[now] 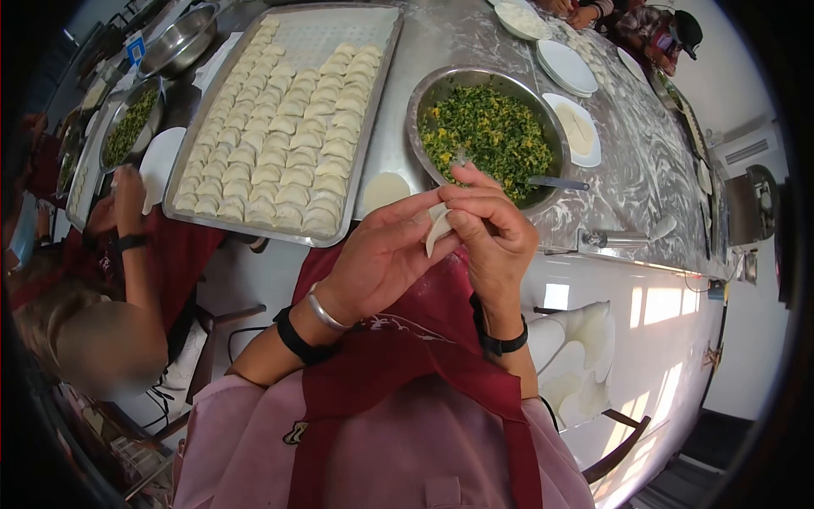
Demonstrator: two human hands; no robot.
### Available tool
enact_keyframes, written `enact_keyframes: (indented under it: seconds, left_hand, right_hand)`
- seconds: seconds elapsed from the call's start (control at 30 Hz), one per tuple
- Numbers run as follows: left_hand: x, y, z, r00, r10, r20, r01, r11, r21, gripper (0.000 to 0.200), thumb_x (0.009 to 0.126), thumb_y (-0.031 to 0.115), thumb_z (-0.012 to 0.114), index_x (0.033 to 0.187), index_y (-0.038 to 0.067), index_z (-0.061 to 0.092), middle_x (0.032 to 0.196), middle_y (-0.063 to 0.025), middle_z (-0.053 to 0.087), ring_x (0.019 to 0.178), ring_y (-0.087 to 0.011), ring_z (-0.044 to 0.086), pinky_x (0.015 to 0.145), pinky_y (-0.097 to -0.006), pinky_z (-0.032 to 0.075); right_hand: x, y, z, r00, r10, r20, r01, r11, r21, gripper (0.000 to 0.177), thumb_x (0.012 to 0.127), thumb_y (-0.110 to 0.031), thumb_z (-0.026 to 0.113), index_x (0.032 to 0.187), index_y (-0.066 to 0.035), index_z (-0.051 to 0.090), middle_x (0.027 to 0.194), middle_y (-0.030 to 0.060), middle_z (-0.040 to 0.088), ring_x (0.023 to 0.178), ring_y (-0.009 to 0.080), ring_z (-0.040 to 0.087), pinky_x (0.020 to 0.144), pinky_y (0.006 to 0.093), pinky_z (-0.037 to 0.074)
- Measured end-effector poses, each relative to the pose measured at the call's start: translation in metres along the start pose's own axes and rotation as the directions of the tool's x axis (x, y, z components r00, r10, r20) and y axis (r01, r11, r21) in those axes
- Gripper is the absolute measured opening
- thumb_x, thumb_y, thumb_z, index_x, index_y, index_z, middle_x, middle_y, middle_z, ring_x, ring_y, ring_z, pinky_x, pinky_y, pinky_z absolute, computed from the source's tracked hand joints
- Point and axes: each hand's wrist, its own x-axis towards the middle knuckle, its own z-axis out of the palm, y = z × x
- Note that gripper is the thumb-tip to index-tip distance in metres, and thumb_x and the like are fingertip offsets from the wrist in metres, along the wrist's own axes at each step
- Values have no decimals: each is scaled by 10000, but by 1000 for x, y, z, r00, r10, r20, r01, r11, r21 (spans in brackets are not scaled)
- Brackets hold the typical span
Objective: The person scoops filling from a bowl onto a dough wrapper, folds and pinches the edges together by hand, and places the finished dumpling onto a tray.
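Note:
Between my two hands is a folded dumpling (438, 229), pale and half-moon shaped, its lower tip pointing down. My left hand (377, 254) has its thumb and fingers around the left side of it. My right hand (492, 229) pinches its upper edge with thumb and fingertips. Just beyond my right hand stands a metal bowl (413, 127) of chopped green and yellow filling, with a utensil handle (560, 182) over its rim. A round wrapper (386, 192) lies on the table beyond my left hand. Left of that, a large tray (318, 42) bears rows of dumplings.
White plates (566, 68) stand behind the bowl, and a plate with wrappers (575, 129) is at its right. A rolling pin (615, 240) lies near the table edge. A co-worker (110, 339) sits at the left beside another filling bowl (131, 123). More people are across the table.

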Motion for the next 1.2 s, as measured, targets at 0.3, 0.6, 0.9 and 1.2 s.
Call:
enact_keyframes:
  seconds: [0.3,0.6,0.9,1.2]
  left_hand:
    - [-2,13,-5,995,-86,50,86,996,-7,440,1063,229,463,1412,-38,447,1370,-101,548,1247,-198,554,1151,-424,409]
    - [-6,17,1,988,-149,33,148,989,22,312,1072,272,471,1247,37,578,1303,-74,575,1215,-181,568,1120,-442,440]
    - [-5,13,6,999,-9,-32,17,958,286,475,1058,292,508,1401,-30,450,1295,-120,576,1189,-212,597,1068,-416,490]
    - [-10,7,9,995,96,-34,-62,840,539,478,981,37,521,1444,-57,441,1196,-99,629,1074,-141,635,948,-297,532]
  right_hand:
    - [9,-16,-4,987,64,148,-68,997,26,285,770,-65,794,1051,-28,762,1154,120,734,1321,341,544,1103,456,418]
    - [12,-12,-10,962,-25,270,52,994,-93,110,777,-91,789,872,-36,772,1009,106,767,1242,334,614,1157,532,328]
    - [8,-15,-1,993,-42,111,53,994,-98,147,792,-32,768,938,-19,768,1046,120,756,1225,340,621,1128,516,369]
    - [2,-14,14,998,-65,-22,62,990,-128,109,805,-13,760,913,-5,745,1010,112,756,1171,326,651,1101,517,414]
